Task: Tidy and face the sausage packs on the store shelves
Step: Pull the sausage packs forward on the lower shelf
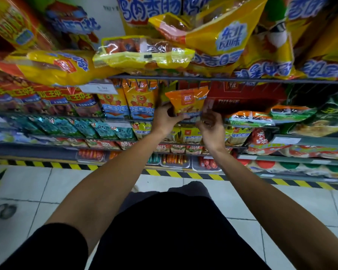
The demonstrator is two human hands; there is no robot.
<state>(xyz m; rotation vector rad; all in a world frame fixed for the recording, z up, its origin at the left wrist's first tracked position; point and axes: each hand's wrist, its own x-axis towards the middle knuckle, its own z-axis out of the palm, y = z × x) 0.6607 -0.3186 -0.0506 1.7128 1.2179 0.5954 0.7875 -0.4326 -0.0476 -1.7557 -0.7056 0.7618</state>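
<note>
Left hand (165, 117) gripped the orange sausage pack (186, 101) at its lower edge, right hand (211, 123) loosely curled, holding nothing; pack looked light, crinkly, slippery, best held by its edges.

Black short sleeve (53, 248) on left arm, forearms bare (torso clothing also black).
</note>
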